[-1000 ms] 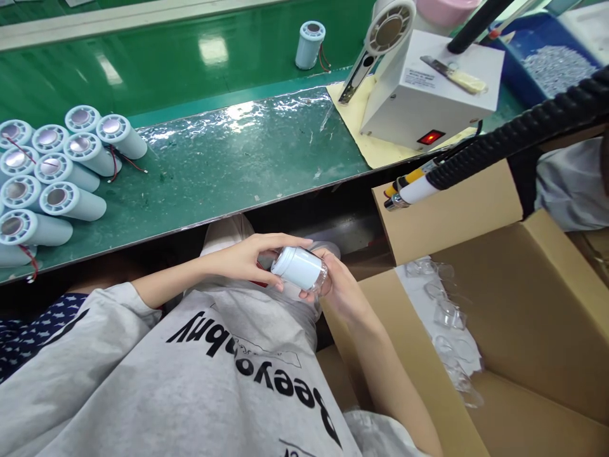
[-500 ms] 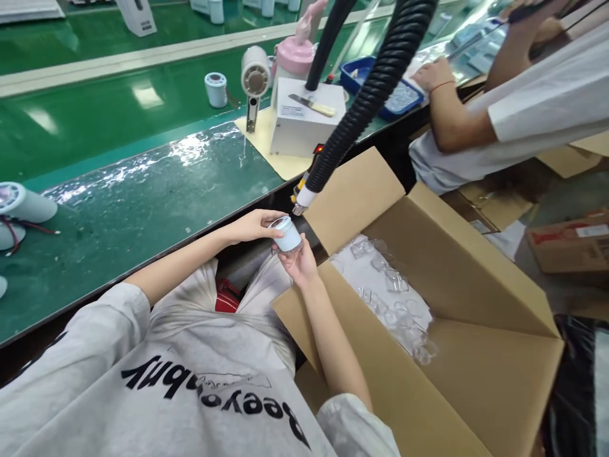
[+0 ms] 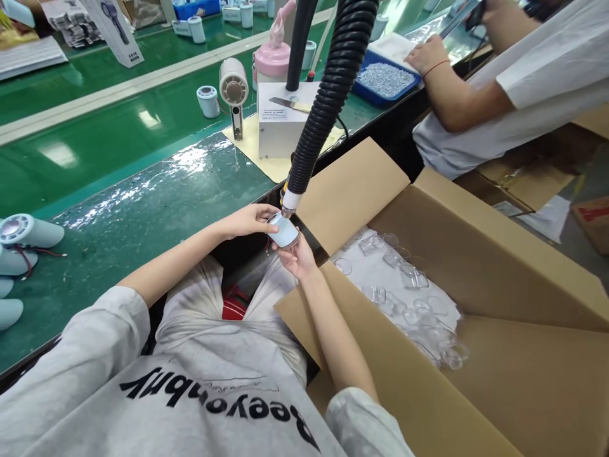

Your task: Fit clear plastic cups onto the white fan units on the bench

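Observation:
Between my two hands I hold a light blue cylindrical housing [image 3: 284,231], tilted, with a clear rim at its lower end. My left hand [image 3: 252,220] grips its upper left side, thumb across the surface. From below and the right, my right hand [image 3: 297,255] has its fingers curled round the lower end. The metal tip of a nozzle [image 3: 288,209] on a black corrugated hose [image 3: 323,101] is right at the top of the housing; whether they touch I cannot tell. Thin red wires hang beside the housing.
An open carton [image 3: 523,381] with clear plastic parts [image 3: 404,304] stands at my right. On the green bench are a white box [image 3: 280,136] with a knife [image 3: 288,103], a hair dryer body [image 3: 234,89], more blue housings [image 3: 33,231] and a blue tray [image 3: 387,82]. A co-worker's arm [image 3: 451,95] is beyond the carton.
The nozzle and the housing have come together, from slightly apart to tip at the housing's upper edge. The housing is turned a little in my hands. My view has shifted slightly.

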